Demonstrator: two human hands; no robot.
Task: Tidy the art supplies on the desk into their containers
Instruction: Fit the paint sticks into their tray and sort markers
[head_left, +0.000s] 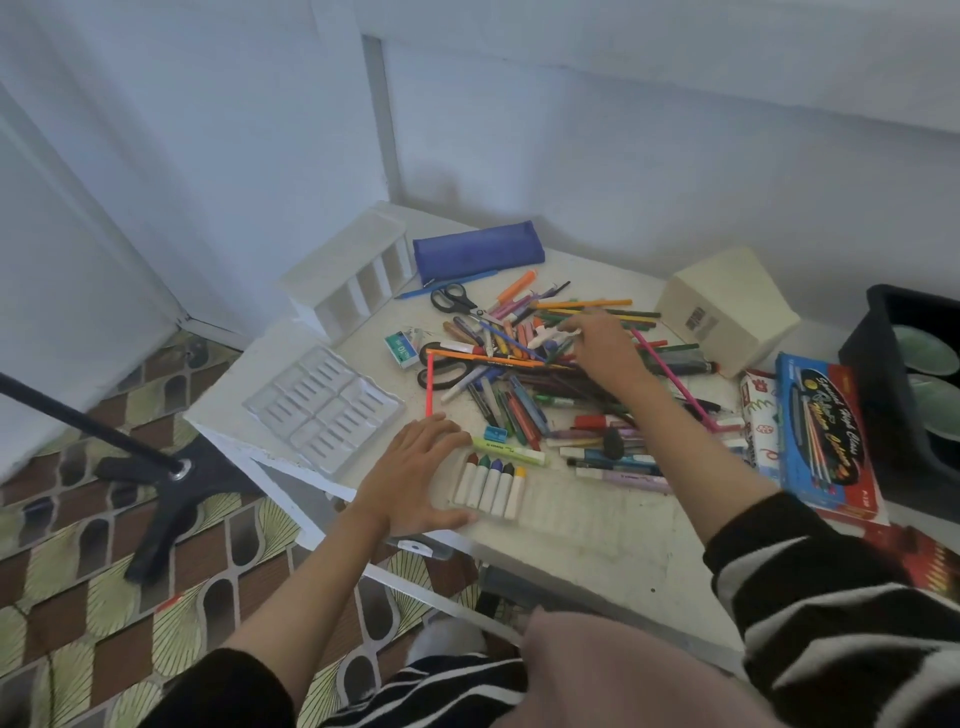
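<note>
Your right hand (605, 351) pinches white stick (543, 338) atop pile. Crayon tray (563, 514) lies nearer you, beside flat left hand (415, 467); slots run near-far.

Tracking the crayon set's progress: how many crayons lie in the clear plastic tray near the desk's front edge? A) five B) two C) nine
A: five white-wrapped crayons, tipped red, green, blue, black and yellow, lie side by side in the clear plastic tray.
</note>
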